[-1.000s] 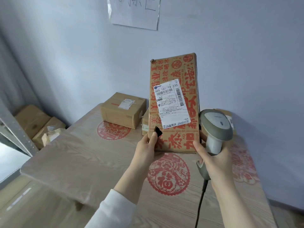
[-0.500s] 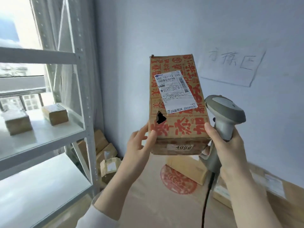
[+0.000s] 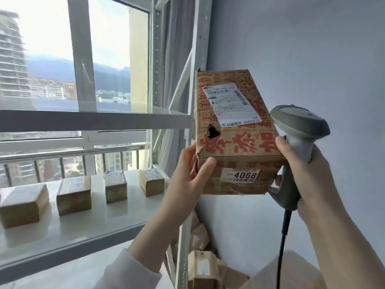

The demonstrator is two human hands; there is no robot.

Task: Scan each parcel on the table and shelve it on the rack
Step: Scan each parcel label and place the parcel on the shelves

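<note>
The parcel is up in the air between both hands, just right of the rack. My left hand has its grip clamped on the near left corner, thumb on the end face. The right hand grip is wrapped round the scanner, fingertips touching the parcel's right edge. Brown carton, red print, white label on top, torn hole, sticker says 4068.

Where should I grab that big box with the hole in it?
Probably take the parcel by its two narrow sides near the lower end, one hand from each side. It is long, and the hole tears its front, so keep fingers off there.
</note>
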